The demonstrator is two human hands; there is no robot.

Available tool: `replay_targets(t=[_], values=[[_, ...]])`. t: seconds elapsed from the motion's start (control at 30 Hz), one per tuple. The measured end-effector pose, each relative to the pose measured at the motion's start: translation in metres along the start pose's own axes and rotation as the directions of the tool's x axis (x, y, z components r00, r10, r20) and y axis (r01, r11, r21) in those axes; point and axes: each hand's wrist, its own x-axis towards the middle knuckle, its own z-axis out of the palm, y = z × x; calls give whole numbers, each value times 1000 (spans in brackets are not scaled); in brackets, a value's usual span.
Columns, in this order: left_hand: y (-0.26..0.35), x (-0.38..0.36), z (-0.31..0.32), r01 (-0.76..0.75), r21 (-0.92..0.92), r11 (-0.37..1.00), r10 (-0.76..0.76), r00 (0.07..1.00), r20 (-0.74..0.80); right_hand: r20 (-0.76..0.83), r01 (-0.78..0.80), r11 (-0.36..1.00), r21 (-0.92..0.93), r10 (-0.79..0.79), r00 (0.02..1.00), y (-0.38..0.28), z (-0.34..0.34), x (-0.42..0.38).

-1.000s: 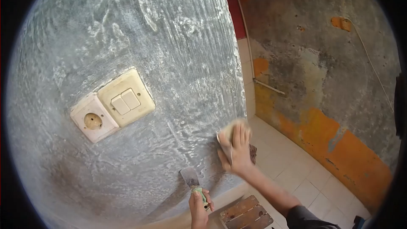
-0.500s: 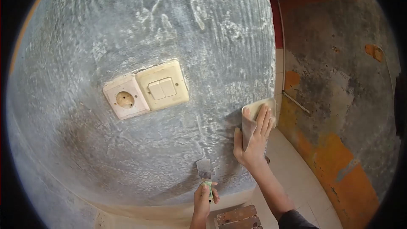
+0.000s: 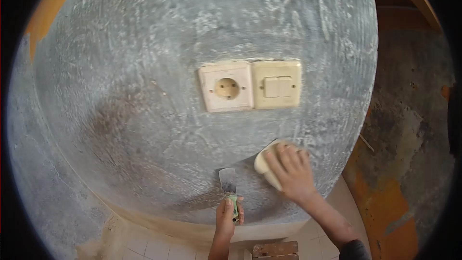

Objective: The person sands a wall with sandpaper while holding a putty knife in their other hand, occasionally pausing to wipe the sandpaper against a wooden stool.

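My left hand (image 3: 226,214) is closed round the green handle of a putty knife (image 3: 227,181), low in front of the wall. The knife's flat metal blade points up, its face smeared grey. With my right hand (image 3: 294,173) I press a cream-backed sheet of sandpaper (image 3: 262,164) to the rough grey wall (image 3: 173,139), below the light switch. My fingers cover much of the sheet, and its working side is hidden. The sheet is bent at its left edge.
A socket (image 3: 226,88) and a double light switch (image 3: 277,85) sit side by side on the wall. Below stands a small wooden stool (image 3: 275,249) on the tiled floor (image 3: 149,248). At right is another wall (image 3: 404,139) with peeling orange paint.
My right hand has moved with the sandpaper from the wall's right edge inward, below the switch. The view has turned left. The putty knife stays in my left hand.
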Motion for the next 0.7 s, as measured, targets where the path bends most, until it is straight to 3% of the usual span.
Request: replay_targets(t=[0.03, 0.07, 0.17, 0.2, 0.23, 0.33, 0.37, 0.4, 0.43, 0.5, 0.53, 0.57, 0.63, 0.67, 0.7], values=[[3, 1, -7, 0, -6, 1000, 0, 1000, 7, -50, 8, 998, -60, -11, 999, 0, -6, 9], [5, 3, -15, -1, -15, 1000, 2, 1000, 10, -160, -200, 979, -50, 189, 969, -3, -21, 20], [10, 5, -36, 5, -90, 996, -5, 1000, 1, -189, -304, 949, -83, 285, 940, -27, -16, 30], [14, 7, -44, 25, -98, 995, -22, 999, 32, -98, -131, 988, -86, 123, 988, -42, 2, 24], [18, 7, -54, 47, -101, 994, -40, 997, 63, 222, 99, 995, -16, -93, 970, -58, 9, 19], [33, 13, -87, 74, -98, 992, -59, 988, 144, 192, 112, 993, 23, -114, 975, -73, 9, 35], [38, 15, -98, 76, -104, 992, -59, 986, 154, -98, -165, 986, -15, 163, 982, -76, 0, 54], [44, 17, -110, 96, -97, 991, -78, 982, 170, -382, -427, 904, 30, 406, 830, -83, -3, 67], [51, 18, -122, 117, -88, 989, -99, 977, 187, -384, -434, 901, 21, 408, 828, -96, 9, 69], [65, 22, -143, 137, -80, 987, -116, 968, 222, -201, -322, 940, -112, 296, 934, -124, 41, 59], [70, 23, -154, 152, -69, 986, -131, 961, 243, 166, -101, 989, -112, 119, 979, -137, 37, 56], [73, 25, -167, 156, -69, 985, -134, 958, 253, 54, 46, 983, -180, -37, 998, -139, 62, 46], [80, 28, -190, 139, -129, 982, -91, 942, 323, -109, -69, 986, -151, 52, 993, -141, 43, 75], [85, 27, -200, 144, -128, 981, -96, 942, 323, -105, -71, 986, -151, 55, 993, -151, 40, 92], [91, 26, -207, 138, -97, 986, -103, 949, 297, -320, -267, 961, -71, 231, 919, -165, 39, 110]])
